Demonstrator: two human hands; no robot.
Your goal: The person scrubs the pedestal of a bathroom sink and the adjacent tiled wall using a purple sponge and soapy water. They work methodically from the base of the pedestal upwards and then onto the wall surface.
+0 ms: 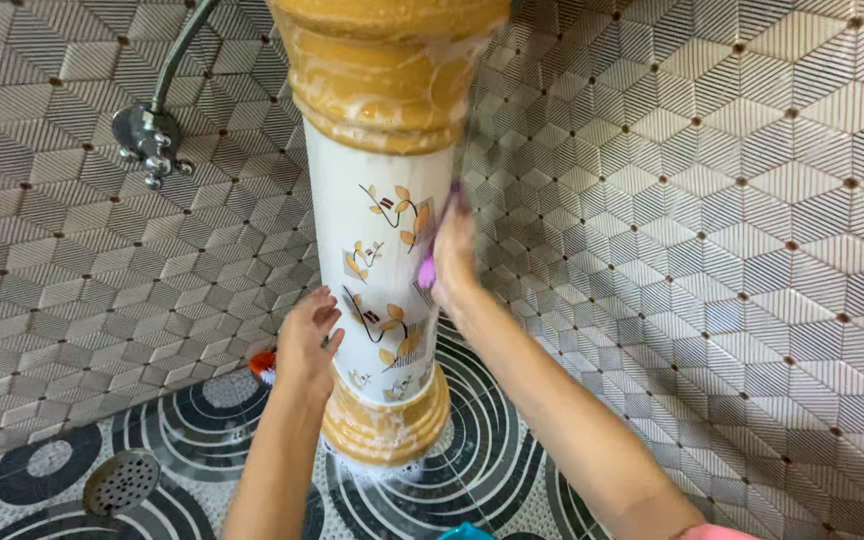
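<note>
Nearest the lens: two bare forearms reaching away toward a tall ceramic pedestal, white with a leaf print and a mustard-yellow base and collar, standing upright on the ring-patterned floor close to the tiled wall.

Left hand pressed flat on the near-left side low down, fingers loosely spread, gripping nothing. Looks like a brace so the column doesn't rock.

Right hand up against the right side, fingers curled round a small purple scrubber; motion-blurred, so can't tell how tight. Held against the glaze, probably for rubbing.

Suds on the yellow collar up top and foam round the base, so clearly wet work.

Also around: metal tap on the far left wall, round drain cover in the floor near left, and an orange-and-white brush peeking out behind the left hand.
</note>
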